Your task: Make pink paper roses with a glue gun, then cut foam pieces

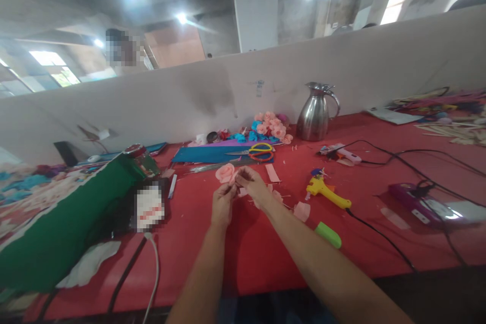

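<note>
A pink paper rose [225, 172] is held up above the red table. My left hand [223, 202] is closed round its base from below. The thumb and fingers of my right hand [252, 185] pinch the rose's right edge; whether a separate petal is between them, I cannot tell. Loose pink paper petals [301, 211] and a pink paper strip [272, 173] lie to the right of my hands. Behind the rose, scissors [258, 152] with yellow and red handles rest on blue paper [205, 154], with thin wires [208, 166] along its front.
Right of my hands are a yellow glue gun [328, 195], a lime-green object [328, 235], a pink-and-white glue gun [345, 154], a purple power strip [412, 205] and cords. A steel jug [314, 116] stands near finished paper roses [271, 125]. At left are a green box [76, 212] and jar [143, 161].
</note>
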Available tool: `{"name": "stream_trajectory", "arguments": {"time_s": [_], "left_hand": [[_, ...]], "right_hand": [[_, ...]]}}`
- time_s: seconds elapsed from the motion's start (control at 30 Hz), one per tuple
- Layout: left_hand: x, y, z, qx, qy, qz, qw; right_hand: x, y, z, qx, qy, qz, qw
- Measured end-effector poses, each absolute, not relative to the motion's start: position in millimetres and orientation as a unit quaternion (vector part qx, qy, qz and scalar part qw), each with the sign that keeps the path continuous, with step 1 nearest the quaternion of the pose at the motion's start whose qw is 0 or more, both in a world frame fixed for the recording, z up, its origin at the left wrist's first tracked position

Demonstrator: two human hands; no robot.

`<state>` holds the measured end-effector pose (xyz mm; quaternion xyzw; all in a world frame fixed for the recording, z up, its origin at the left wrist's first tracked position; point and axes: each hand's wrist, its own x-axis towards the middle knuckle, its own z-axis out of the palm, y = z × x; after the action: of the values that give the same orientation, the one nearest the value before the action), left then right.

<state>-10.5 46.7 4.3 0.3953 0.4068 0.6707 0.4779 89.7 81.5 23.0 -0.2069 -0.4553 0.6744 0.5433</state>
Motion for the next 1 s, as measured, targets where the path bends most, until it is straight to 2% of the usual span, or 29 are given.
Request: {"name": "stream_trajectory", "arguments": {"time_s": [0.3, 0.57, 1.0], "left_hand": [[-12.0, 48.7, -0.7, 0.387, 0.417, 0.691, 0.447], [-14.3, 47.1, 2.3, 0.389, 0.456, 0.715, 0.360], [-17.5, 48.7, -4.6, 0.430, 0.445, 0.697, 0.362]], "right_hand": [[92.5, 78.0, 31.4, -0.236, -0.460, 0.662, 0.543], [96.0, 78.9, 31.4, -0.233, -0.554, 0.613, 0.513], [95.8, 86.3, 19.6, -0.250, -0.580, 0.603, 0.487]]}}
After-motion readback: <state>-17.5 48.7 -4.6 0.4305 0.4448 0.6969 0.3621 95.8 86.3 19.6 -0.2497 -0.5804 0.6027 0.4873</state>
